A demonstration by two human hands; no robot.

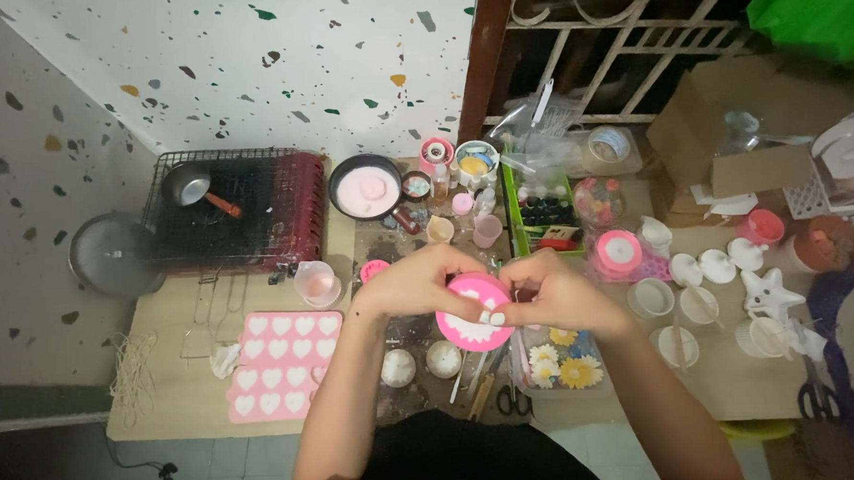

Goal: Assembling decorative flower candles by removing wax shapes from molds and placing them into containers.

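Note:
Both my hands hold a round pink mould (473, 315) with a white scalloped shape inside, above the middle of the low table. My left hand (412, 281) grips its left and upper rim. My right hand (554, 294) pinches its right edge with fingertips curled over. Directly below the mould lie two small round white pieces (421, 363) and some tools (481, 382).
A pink heart-cavity mould tray (281, 363) lies at the left, by a red portable stove (243, 208) with a small pan (190, 187). A black pan of pink wax (365, 189), cups, a ribbon spool (618, 253), white cups (681, 306) and a flower-print box (559, 361) crowd the back and right.

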